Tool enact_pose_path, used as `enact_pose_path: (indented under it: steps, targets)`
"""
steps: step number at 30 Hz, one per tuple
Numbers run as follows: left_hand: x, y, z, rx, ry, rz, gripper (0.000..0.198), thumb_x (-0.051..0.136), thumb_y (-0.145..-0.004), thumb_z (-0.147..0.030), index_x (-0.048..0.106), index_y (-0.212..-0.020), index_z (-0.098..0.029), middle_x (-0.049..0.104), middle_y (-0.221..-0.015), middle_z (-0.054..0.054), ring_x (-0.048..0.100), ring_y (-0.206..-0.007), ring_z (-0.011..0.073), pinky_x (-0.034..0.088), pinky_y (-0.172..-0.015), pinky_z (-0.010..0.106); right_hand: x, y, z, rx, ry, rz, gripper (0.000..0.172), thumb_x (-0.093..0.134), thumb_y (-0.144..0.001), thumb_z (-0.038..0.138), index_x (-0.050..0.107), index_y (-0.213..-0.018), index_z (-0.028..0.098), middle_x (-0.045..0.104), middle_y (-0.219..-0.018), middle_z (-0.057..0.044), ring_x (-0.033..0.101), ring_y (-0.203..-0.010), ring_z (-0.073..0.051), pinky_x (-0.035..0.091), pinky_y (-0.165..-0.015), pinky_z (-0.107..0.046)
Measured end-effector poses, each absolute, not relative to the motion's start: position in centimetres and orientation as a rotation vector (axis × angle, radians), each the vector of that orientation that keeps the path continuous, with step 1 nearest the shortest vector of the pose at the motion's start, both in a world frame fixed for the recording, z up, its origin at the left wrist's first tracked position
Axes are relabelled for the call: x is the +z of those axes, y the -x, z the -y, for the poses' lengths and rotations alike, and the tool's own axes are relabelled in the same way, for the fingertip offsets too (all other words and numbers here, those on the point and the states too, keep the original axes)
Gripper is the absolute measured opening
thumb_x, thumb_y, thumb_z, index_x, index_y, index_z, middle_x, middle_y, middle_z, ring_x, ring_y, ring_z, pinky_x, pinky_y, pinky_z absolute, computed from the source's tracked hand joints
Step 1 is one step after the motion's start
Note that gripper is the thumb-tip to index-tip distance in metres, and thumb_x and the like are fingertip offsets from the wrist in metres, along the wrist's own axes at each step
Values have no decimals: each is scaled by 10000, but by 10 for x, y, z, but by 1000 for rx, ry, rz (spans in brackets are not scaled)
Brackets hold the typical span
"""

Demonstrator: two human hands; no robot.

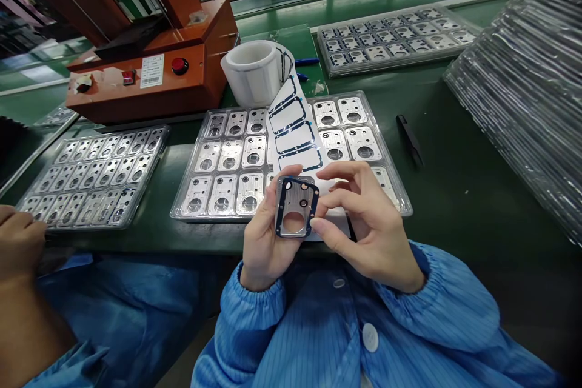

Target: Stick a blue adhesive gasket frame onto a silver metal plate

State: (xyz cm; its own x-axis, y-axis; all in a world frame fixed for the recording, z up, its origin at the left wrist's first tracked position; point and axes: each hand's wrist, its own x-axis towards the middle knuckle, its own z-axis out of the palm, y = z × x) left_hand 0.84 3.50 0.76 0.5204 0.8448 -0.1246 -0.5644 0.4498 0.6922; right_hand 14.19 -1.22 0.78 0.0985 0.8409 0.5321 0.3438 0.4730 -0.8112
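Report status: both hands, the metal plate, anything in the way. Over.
Left hand holds metal plate, dark frame around its face. Right hand at plate's right edge. Sticker strip covers part of tray behind; nothing blocks the plate.

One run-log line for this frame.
left hand: holds metal plate | right hand: at plate's edge | white strip: draped over parts tray
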Motion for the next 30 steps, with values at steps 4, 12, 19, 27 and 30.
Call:
enact_pose_path:
  steps: [4, 12, 19, 27, 30]
  targets:
    - [7, -8, -35, 915, -650, -524, 320, 373, -963, -348, 679, -1028, -281, 628, -867, 28, 610, -814, 177, 501, -804, 323, 7, -142, 12, 505, 1087, 1484, 86, 621, -790, 100, 604, -788, 184, 471, -1102, -97, 512, -1084, -255, 497, -852, -416]
    - [8, -8, -34, 904, -637, -499, 344, 346, -974, -344, 682, -1016, -281, 619, -838, 25, 601, -768, 162, 500, -774, 311, 9, -141, 12, 486, 1085, 1493, 90, 611, -782, 79, 594, -776, 167, 472, -1080, -101, 510, -1080, -240, 488, -845, -390]
    - [8, -9, -35, 907, -645, -530, 341, 350, -970, -363, 677, -1011, -276, 625, -891, 32, 612, -855, 187, 491, -839, 345, 8, -143, 12, 468, 1090, 1497, 95, 613, -780, 86, 594, -776, 179, 476, -1085, -94, 514, -1069, -248, 490, -844, -406]
    - [7, -8, -35, 907, -585, -461, 364, 349, -979, -328, 710, -978, -277, 645, -897, 26, 614, -868, 162, 486, -847, 303, 9, -141, 13, 434, 1094, 1520, 95, 614, -785, 74, 590, -779, 166, 481, -1078, -96, 517, -1053, -222, 478, -843, -374]
    - [7, -8, -35, 909, -588, -457, 366, 352, -980, -325, 714, -976, -276, 651, -894, 27, 615, -872, 159, 485, -848, 293, 8, -141, 13, 422, 1102, 1526, 99, 617, -780, 78, 591, -785, 173, 484, -1084, -97, 517, -1052, -227, 479, -834, -379]
